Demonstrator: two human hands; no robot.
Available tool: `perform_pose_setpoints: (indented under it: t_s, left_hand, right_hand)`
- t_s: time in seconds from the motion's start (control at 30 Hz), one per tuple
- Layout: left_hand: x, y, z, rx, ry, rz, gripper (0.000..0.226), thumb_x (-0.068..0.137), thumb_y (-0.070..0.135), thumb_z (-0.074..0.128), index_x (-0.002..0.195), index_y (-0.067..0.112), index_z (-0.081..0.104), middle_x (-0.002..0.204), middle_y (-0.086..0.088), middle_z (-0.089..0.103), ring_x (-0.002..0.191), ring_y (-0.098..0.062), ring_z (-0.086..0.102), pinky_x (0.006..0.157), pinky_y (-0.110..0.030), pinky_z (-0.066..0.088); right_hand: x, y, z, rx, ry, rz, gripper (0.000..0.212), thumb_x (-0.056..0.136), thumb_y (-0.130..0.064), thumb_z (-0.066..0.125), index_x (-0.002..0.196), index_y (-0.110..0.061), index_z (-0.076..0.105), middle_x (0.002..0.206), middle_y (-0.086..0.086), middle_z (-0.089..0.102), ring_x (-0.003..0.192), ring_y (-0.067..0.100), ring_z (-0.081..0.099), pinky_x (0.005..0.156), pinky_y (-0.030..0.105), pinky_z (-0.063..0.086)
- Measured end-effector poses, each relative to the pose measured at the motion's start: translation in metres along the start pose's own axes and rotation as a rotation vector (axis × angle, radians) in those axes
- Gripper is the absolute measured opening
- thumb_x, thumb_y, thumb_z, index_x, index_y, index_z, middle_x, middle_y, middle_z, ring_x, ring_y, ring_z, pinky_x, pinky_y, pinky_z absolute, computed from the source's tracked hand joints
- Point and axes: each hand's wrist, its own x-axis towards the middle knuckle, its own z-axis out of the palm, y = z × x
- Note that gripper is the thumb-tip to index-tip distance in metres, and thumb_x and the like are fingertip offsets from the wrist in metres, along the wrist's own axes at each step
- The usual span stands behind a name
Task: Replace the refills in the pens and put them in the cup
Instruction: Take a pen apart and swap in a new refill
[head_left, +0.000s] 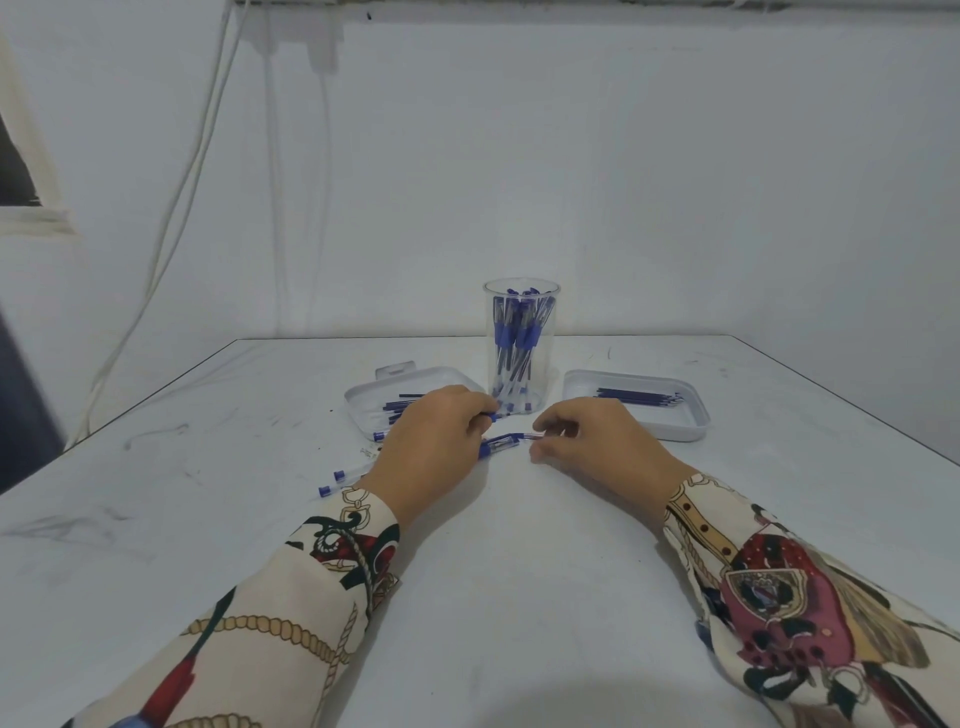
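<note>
Your left hand (431, 441) and right hand (587, 441) each pinch an end of one pen (501, 446) just above the table (519, 571), before the cup (521, 347) — twist unevenly and a part may drop, rolling among the spare pens (345, 477).

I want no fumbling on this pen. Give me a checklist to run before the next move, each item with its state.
1. Clear-barrelled blue pen held at both ends by left hand and right hand: ok.
2. Old refill out of the barrel: cannot tell, fingers cover it.
3. Blue refills in reach in the right white plastic tray: ok.
4. Tall clear plastic cup upright behind the hands: ok.
5. Room in the cup: ok, though crowded.
6. Loose pens left of the left hand not yet in the cup: not ok.
</note>
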Motion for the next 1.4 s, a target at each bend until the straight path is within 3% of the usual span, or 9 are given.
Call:
perform_pose_setpoints:
  t_s: [0.17, 0.3, 0.5, 0.6, 0.8, 1.1, 1.27, 1.4]
  left_hand:
    - [-0.001, 0.002, 0.001, 0.042, 0.008, 0.082, 0.026, 0.095, 0.019, 0.048, 0.114, 0.019, 0.065, 0.107, 0.000, 0.064, 0.099, -0.018, 0.055, 0.077, -0.024, 0.038]
    - [-0.001, 0.002, 0.003, 0.053, 0.016, 0.136, 0.022, 0.092, 0.019, 0.053, 0.108, 0.020, 0.068, 0.097, -0.002, 0.066, 0.092, -0.022, 0.056, 0.075, -0.037, 0.045]
    - [0.000, 0.004, 0.001, 0.046, 0.033, 0.075, 0.024, 0.095, 0.022, 0.049, 0.112, 0.015, 0.065, 0.104, -0.002, 0.065, 0.097, -0.019, 0.053, 0.080, -0.029, 0.040]
    - [0.000, 0.002, 0.000, 0.059, 0.033, 0.062, 0.025, 0.096, 0.024, 0.047, 0.112, 0.017, 0.065, 0.104, 0.000, 0.065, 0.097, -0.016, 0.052, 0.075, -0.022, 0.033]
    - [0.001, -0.002, -0.002, 0.042, 0.013, 0.012, 0.024, 0.096, 0.022, 0.046, 0.108, 0.017, 0.066, 0.099, 0.001, 0.065, 0.093, -0.014, 0.053, 0.074, -0.023, 0.037]
    - [0.002, -0.010, -0.009, 0.024, -0.005, -0.093, 0.023, 0.094, 0.020, 0.048, 0.107, 0.018, 0.067, 0.103, 0.002, 0.065, 0.093, -0.013, 0.054, 0.080, -0.025, 0.043]
    - [0.005, -0.017, -0.014, 0.007, -0.020, -0.161, 0.023, 0.093, 0.019, 0.050, 0.107, 0.020, 0.068, 0.105, 0.003, 0.065, 0.092, -0.013, 0.056, 0.083, -0.027, 0.045]
    - [0.008, -0.024, -0.025, -0.066, -0.024, -0.173, 0.021, 0.092, 0.016, 0.052, 0.102, 0.021, 0.070, 0.098, 0.006, 0.063, 0.089, -0.013, 0.057, 0.080, -0.024, 0.043]
  right_hand:
    - [-0.001, -0.006, -0.003, 0.007, 0.122, -0.148, 0.032, 0.082, -0.036, 0.072, 0.112, -0.028, 0.068, 0.100, -0.019, 0.061, 0.095, 0.004, 0.050, 0.081, 0.022, 0.037]
    - [-0.001, -0.009, 0.001, -0.015, 0.190, -0.284, 0.021, 0.083, -0.026, 0.072, 0.103, -0.022, 0.072, 0.081, -0.029, 0.054, 0.089, 0.006, 0.050, 0.081, 0.022, 0.035]
    - [0.000, -0.005, -0.002, -0.035, 0.213, -0.291, 0.015, 0.087, -0.018, 0.068, 0.099, -0.021, 0.075, 0.076, -0.031, 0.050, 0.087, 0.009, 0.050, 0.080, 0.023, 0.039]
    - [0.001, -0.001, -0.005, -0.021, 0.232, -0.260, 0.013, 0.087, -0.019, 0.068, 0.097, -0.022, 0.076, 0.079, -0.022, 0.058, 0.086, 0.008, 0.050, 0.080, 0.023, 0.039]
    - [0.001, 0.008, -0.014, 0.025, 0.246, -0.179, 0.010, 0.087, -0.017, 0.067, 0.092, -0.022, 0.076, 0.086, -0.010, 0.064, 0.085, 0.007, 0.049, 0.080, 0.022, 0.035]
    - [0.004, 0.028, -0.027, 0.037, 0.254, -0.067, 0.012, 0.086, -0.014, 0.066, 0.086, -0.023, 0.075, 0.086, -0.011, 0.059, 0.095, 0.014, 0.054, 0.086, 0.036, 0.043]
    - [0.005, 0.033, -0.030, 0.020, 0.274, -0.022, 0.011, 0.086, -0.012, 0.067, 0.088, -0.018, 0.076, 0.084, -0.005, 0.059, 0.091, 0.018, 0.054, 0.082, 0.032, 0.041]
    - [0.009, 0.030, -0.027, -0.003, 0.281, 0.023, 0.012, 0.087, -0.014, 0.067, 0.092, -0.017, 0.077, 0.083, -0.004, 0.058, 0.093, 0.020, 0.054, 0.084, 0.038, 0.043]
